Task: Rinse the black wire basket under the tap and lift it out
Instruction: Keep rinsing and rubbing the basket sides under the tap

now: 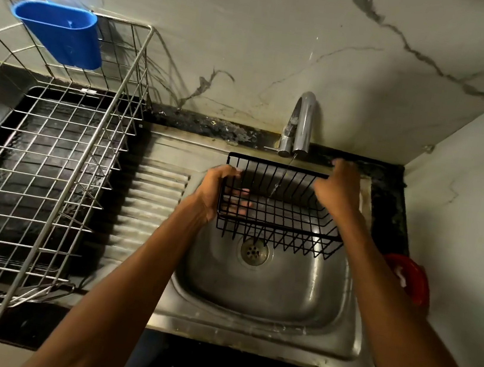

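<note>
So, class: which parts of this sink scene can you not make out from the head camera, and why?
- Red object: half hidden behind the right forearm.
- Right hand fingertips: blurred at the black wire basket far rim.
- Left hand fingers: seen only through the basket wires.
- Dish rack: cut off by the left edge.

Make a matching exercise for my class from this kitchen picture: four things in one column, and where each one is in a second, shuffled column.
Things:
1. black wire basket
2. blue cup
3. drain
4. red object

Places:
A. hung on the steel dish rack
B. by the wall, right of the sink
C. held under the tap
D. in the sink's floor

Pairs: 1-C, 2-A, 3-D, 4-B
</note>
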